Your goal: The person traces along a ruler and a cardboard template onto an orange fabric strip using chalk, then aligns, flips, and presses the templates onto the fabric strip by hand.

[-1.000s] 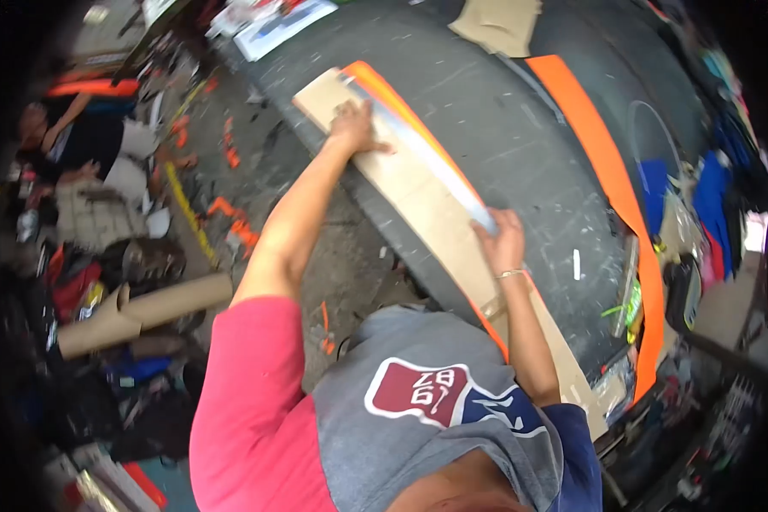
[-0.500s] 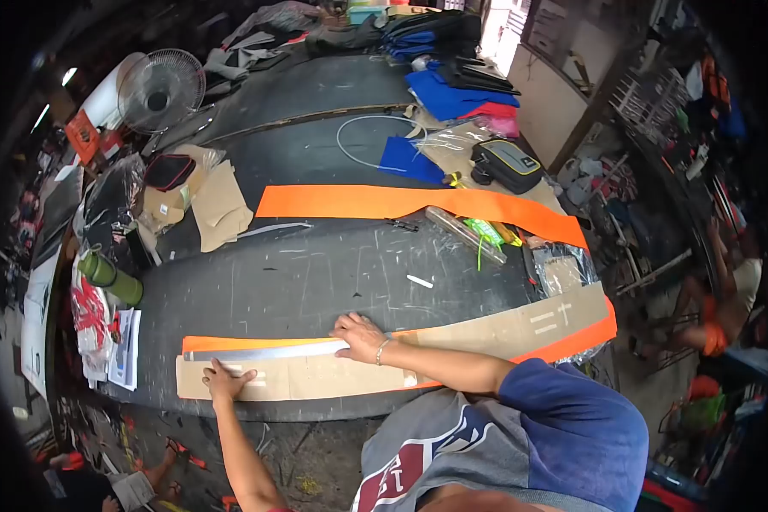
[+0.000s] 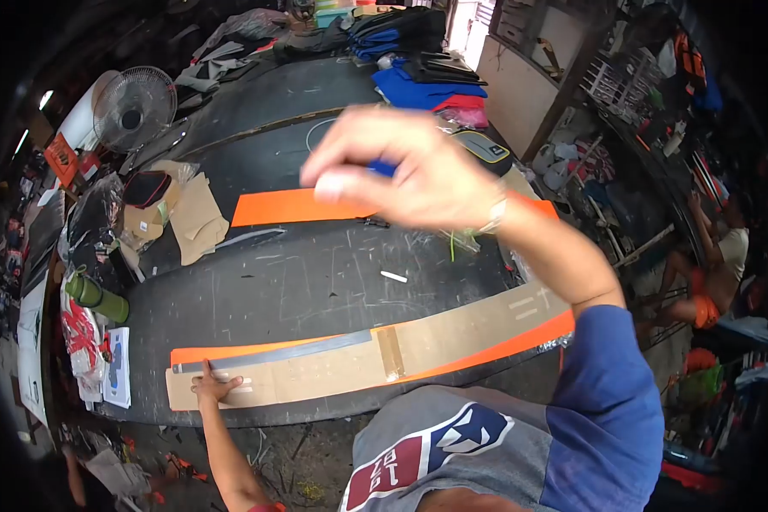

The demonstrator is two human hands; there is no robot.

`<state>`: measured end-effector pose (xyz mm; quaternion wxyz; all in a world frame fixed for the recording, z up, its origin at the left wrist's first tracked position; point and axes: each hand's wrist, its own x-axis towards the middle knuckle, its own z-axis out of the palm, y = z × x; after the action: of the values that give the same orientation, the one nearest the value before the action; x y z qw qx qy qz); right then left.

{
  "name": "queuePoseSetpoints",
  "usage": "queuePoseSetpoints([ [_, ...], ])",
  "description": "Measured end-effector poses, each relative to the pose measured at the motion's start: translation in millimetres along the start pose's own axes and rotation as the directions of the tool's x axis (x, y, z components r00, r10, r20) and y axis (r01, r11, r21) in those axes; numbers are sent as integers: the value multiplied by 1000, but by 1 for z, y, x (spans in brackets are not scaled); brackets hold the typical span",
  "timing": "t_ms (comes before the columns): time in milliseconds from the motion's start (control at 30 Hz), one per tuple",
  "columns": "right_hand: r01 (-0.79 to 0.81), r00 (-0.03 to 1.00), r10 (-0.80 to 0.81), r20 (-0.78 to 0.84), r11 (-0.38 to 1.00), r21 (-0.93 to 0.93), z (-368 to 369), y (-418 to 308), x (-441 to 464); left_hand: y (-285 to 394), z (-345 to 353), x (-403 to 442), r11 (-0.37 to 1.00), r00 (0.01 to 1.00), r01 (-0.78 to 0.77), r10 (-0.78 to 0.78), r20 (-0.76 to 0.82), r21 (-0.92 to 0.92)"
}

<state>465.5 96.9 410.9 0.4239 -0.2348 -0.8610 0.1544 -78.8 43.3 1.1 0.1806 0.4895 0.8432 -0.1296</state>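
Observation:
My left hand (image 3: 216, 387) lies with fingers spread on a long cardboard strip (image 3: 299, 377), its index fingertip reaching the metal ruler (image 3: 316, 350). The ruler rests along the strip's upper left edge. Beneath the cardboard, orange fabric (image 3: 486, 362) shows along both long edges. Brown tape (image 3: 390, 353) crosses the cardboard near its middle. Raised high over the table, my right hand (image 3: 401, 166) is blurred by motion, its fingers curved and the thumb apart, with nothing visible between them. Behind it runs another orange fabric strip (image 3: 277, 207), partly hidden by the hand and forearm.
White chalk (image 3: 394, 276) lies on the dark table (image 3: 256, 294). At the left are a green bottle (image 3: 98, 297), papers (image 3: 118, 369) and cardboard pieces (image 3: 198, 218). A fan (image 3: 132, 111) and blue fabric (image 3: 422, 90) are farther back. Another person (image 3: 715, 264) is at the right.
My right hand has let go of the ruler and lifted up and away over the table. My left hand keeps to the cardboard's left end. The camera view has shifted slightly.

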Motion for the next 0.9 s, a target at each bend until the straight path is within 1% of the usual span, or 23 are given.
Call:
queuePoseSetpoints([
  [67,-18,989,46,-138,981,195,-35,-46,19,-3,3,5,1000,1000,2,-2,6,19],
  [133,29,990,-3,-140,982,189,-57,-72,19,-7,7,11,999,1000,-31,31,2,34],
  [200,64,992,-41,-119,980,191,-69,-89,11,-16,15,19,996,995,-95,95,-43,3],
  [300,77,996,-69,-55,984,160,-78,-97,-7,-2,-5,-4,999,999,-41,42,-12,24],
  [367,75,997,-74,-15,987,144,-80,-97,-15,4,-6,-6,999,1000,-15,15,5,46],
  [467,64,997,-68,28,990,123,-81,-95,-28,3,-5,-6,1000,1000,-13,12,15,19],
  [567,58,997,-62,42,993,98,-83,-92,-37,-7,4,7,998,999,-36,36,14,46],
  [600,63,996,-68,54,994,89,-84,-93,-40,-5,7,6,996,998,-50,52,-21,76],
  [667,66,995,-71,64,995,80,-86,-92,-43,-7,5,2,997,998,-64,65,-22,33],
  [733,63,995,-69,78,995,73,-90,-86,-48,-26,3,5,991,992,-126,125,-24,-40],
  [767,64,993,-71,90,995,72,-91,-86,-47,-14,9,4,982,987,-159,155,-38,-105],
  [800,65,991,-72,112,996,59,-92,-84,-53,-9,16,0,986,990,-140,137,-37,-92],
  [867,79,989,-86,119,995,60,-93,-82,-56,-3,1,-7,996,996,-83,82,-32,-25],
  [900,86,989,-92,117,995,56,-94,-81,-56,2,-2,-6,998,999,-38,36,24,49],
])
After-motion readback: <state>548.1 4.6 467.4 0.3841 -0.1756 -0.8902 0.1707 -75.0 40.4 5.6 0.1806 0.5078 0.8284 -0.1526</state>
